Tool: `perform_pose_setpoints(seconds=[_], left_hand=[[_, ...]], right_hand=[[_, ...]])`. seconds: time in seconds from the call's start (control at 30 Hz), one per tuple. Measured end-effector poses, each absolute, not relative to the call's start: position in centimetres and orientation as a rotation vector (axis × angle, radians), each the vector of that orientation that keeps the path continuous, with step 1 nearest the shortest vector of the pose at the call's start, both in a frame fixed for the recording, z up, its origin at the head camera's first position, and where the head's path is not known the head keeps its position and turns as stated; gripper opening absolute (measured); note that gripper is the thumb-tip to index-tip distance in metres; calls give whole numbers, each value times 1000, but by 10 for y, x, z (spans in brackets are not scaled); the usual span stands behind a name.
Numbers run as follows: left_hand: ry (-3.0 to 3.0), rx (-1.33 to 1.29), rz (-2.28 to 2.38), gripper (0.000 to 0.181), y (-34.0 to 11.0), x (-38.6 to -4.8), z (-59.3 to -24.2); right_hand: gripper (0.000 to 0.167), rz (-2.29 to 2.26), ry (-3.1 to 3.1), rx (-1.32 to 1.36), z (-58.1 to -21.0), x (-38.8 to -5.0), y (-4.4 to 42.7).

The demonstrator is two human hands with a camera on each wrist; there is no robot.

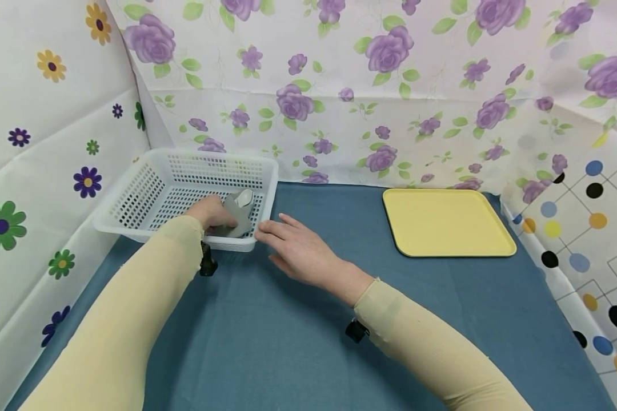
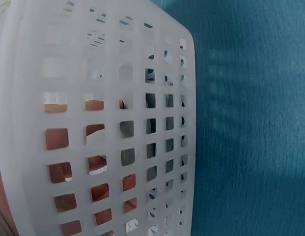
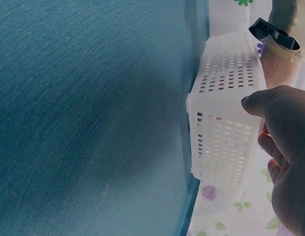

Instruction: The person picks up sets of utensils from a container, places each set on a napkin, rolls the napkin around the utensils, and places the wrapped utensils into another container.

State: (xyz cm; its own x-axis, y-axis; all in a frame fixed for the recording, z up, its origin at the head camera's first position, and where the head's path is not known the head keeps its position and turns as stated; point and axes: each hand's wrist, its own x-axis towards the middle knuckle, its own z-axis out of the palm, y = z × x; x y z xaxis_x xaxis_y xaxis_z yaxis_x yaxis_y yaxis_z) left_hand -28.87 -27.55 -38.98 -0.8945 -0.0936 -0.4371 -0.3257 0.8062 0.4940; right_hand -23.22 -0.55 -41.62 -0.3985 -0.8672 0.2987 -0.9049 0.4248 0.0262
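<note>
In the head view, my left hand [image 1: 212, 212] reaches over the near rim into a white plastic basket [image 1: 128, 231]. It holds a smooth grey piece [image 1: 243, 216] with a curved edge, whose kind I cannot tell. Beside that piece lies a small white rounded object [image 1: 244, 198], perhaps a spoon's bowl. Through the basket holes in the left wrist view, fingers [image 2: 58, 138] and grey surfaces show only in part. My right hand [image 1: 303, 251] is at the basket's near right corner, fingers extended, fingertips at the rim; the right wrist view shows its thumb [image 3: 258, 103] by the rim.
A yellow rectangular tray [image 1: 449, 222] lies at the back right of the table, which has a blue cloth [image 1: 288, 342]. A flowered curtain [image 1: 339, 114] stands along the back edge, with patterned sheets at both sides.
</note>
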Motion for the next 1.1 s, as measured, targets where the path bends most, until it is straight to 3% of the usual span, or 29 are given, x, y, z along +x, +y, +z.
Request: perform_pose_setpoints(seconds=[1.1], left_hand=[[2519, -328, 894, 55, -259, -292, -392]], right_hand=[[60, 218, -2431, 1553, -416, -234, -7]])
